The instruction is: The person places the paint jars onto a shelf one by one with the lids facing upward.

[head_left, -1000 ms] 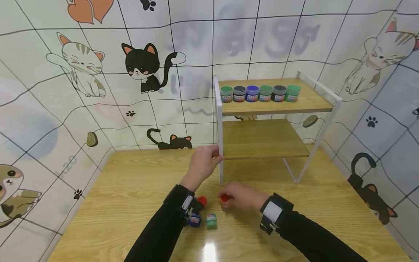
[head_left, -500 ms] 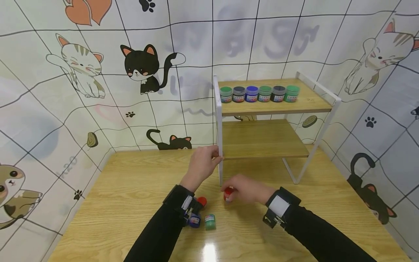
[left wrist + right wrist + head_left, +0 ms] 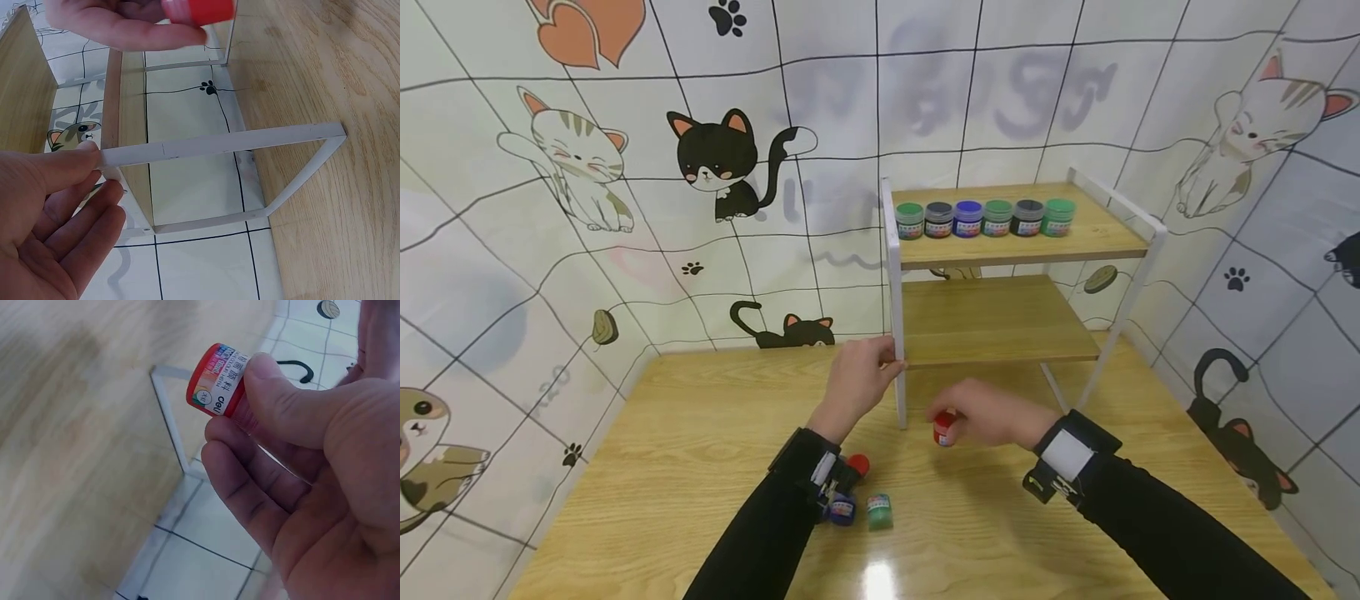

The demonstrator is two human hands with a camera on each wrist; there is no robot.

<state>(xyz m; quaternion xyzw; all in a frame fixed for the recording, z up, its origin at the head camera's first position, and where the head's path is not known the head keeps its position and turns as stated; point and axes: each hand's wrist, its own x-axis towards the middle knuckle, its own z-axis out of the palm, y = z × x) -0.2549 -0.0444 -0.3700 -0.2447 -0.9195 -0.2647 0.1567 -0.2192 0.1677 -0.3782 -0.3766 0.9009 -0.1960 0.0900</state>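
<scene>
My left hand (image 3: 859, 377) pinches the white metal leg (image 3: 225, 144) of a two-tier wooden shelf at its left front, level with the lower board (image 3: 996, 321). Between thumb and fingers, my right hand (image 3: 992, 412) holds a small red paint jar (image 3: 219, 381) by its lid end. Its white label with printed text faces the right wrist camera. The jar is below the lower board, just right of that leg. On the upper board (image 3: 1105, 229), several paint jars with green, black and blue lids stand in a row along the left and middle.
Near my left wrist on the table (image 3: 700, 467) lie a green jar (image 3: 879, 512), a blue jar (image 3: 842, 509) and a red-lidded jar (image 3: 858, 464), partly hidden by the wrist strap. A cat-printed wall covering (image 3: 835, 100) closes off the back and sides.
My right hand has lifted the red jar and moved it right and away from me, toward the shelf. My left hand keeps its hold on the shelf leg. The head view has shifted slightly.
</scene>
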